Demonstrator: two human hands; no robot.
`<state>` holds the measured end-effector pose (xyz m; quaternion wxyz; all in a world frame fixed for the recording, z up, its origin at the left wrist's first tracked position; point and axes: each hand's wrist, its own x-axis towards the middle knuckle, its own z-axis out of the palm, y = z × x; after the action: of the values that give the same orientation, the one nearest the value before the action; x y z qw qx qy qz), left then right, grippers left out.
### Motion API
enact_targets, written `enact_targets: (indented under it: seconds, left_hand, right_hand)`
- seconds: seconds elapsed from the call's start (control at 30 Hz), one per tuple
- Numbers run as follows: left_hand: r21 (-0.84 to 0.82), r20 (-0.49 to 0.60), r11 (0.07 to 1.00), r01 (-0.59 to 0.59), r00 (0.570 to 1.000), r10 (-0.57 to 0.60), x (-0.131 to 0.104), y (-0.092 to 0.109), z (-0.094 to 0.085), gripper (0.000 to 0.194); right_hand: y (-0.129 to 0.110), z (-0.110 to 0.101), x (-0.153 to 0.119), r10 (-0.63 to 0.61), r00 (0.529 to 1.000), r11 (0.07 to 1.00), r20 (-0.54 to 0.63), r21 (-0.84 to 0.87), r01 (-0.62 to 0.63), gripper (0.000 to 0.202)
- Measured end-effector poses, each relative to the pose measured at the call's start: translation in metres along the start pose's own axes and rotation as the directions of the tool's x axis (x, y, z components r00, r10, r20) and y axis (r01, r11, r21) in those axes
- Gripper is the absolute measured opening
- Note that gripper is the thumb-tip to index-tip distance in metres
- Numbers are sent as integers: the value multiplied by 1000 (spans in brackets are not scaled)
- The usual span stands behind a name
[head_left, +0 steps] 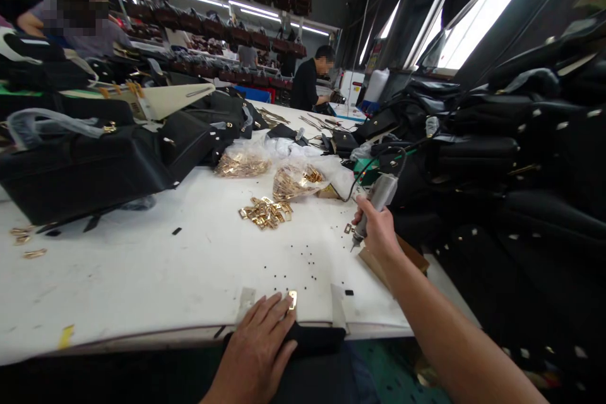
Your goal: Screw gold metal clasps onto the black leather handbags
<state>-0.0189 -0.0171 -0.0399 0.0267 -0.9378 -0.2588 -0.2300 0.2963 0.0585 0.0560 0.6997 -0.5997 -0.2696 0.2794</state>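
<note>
My right hand [379,225] is wrapped round a grey electric screwdriver [384,190], its thin bit pointing down over the table. A cable runs from its top end. My left hand [259,344] lies flat, fingers stretched out, on a black leather piece [317,339] at the table's front edge. Its fingertips touch a small gold rectangular metal plate [293,300]. Several tiny black screws [310,262] are scattered beyond that hand. Farther back is a loose pile of gold metal fittings [266,212]. An open cardboard box [379,265] sits partly hidden beneath my right forearm.
Clear plastic bags of gold fittings [298,183] lie mid-table. Black leather bags [95,170] fill the left side; more are stacked high on the right [478,151]. A green box [367,172] stands behind the screwdriver. A person in black [305,85] works at the far end.
</note>
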Motion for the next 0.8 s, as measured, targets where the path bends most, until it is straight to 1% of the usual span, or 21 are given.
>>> enact_targets:
  seconds: [0.07, 0.13, 0.2, 0.33, 0.53, 0.63, 0.73, 0.8]
  left_hand:
    - [-7, 12, 1000, -3, 1000, 3, 0, -1, 0, 48]
    - [-20, 22, 1000, 0, 1000, 1, 0, -1, -1, 47]
    - [-36, 26, 999, 9, 1000, -8, 0, -1, -2, 45]
    - [-55, 34, 998, 23, 999, -21, 3, -2, -3, 45]
    - [-108, -4, 993, 47, 999, -48, 10, 2, -9, 37]
    - [-137, -19, 988, 70, 997, -74, 12, 3, -11, 33]
    - [-141, 5, 988, 69, 998, -69, 11, 3, -11, 34]
    - [-151, 37, 985, 83, 996, -79, 11, 4, -12, 34]
  right_hand:
    - [6, 8, 16, -54, 993, 998, -106, -15, 53, 42]
    - [15, 15, 29, -106, 983, 993, -152, -60, 98, 43]
    - [25, 21, 39, -129, 979, 987, -160, -111, 112, 44]
    - [39, 30, 48, -130, 985, 980, -118, -163, 110, 46]
    - [52, 37, 52, -111, 987, 982, -112, -165, 92, 44]
    - [53, 39, 52, -105, 988, 980, -110, -182, 84, 44]
    - [45, 40, 44, -107, 987, 987, -117, -134, 91, 43]
    - [34, 40, 31, -113, 987, 992, -110, -61, 107, 43]
